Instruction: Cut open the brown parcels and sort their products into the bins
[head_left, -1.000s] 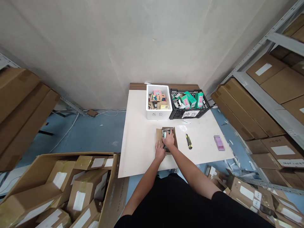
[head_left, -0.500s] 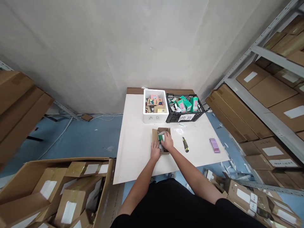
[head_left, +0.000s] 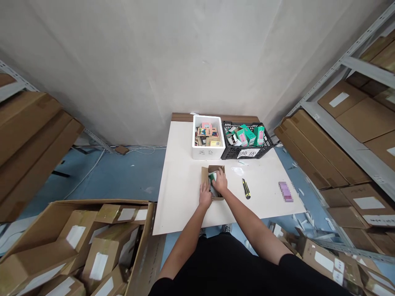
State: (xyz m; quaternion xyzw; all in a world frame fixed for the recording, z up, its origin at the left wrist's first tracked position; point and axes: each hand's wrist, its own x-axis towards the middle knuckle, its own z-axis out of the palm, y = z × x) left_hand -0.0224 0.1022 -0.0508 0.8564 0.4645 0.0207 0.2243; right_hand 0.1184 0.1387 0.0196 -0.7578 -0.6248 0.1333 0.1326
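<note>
A small open cardboard box (head_left: 206,174) lies in the middle of the white table (head_left: 182,185). My left hand (head_left: 205,196) presses on the box's near left side, fingers curled on it. My right hand (head_left: 221,183) reaches inside the box and is closed on a green and white packet (head_left: 212,177) that sticks up at the box's middle. What else lies inside the box is hidden by my hands.
A white foam bin (head_left: 207,137) and a black crate (head_left: 247,140) of green packets stand at the table's back. A utility knife (head_left: 246,188) lies right of the box. A large carton of parcels (head_left: 83,246) sits at lower left; shelves of cartons (head_left: 345,135) line the right.
My hands stay on the small box, the right one shifting slightly on the green packet. The view has swung a little, up and to the right.
</note>
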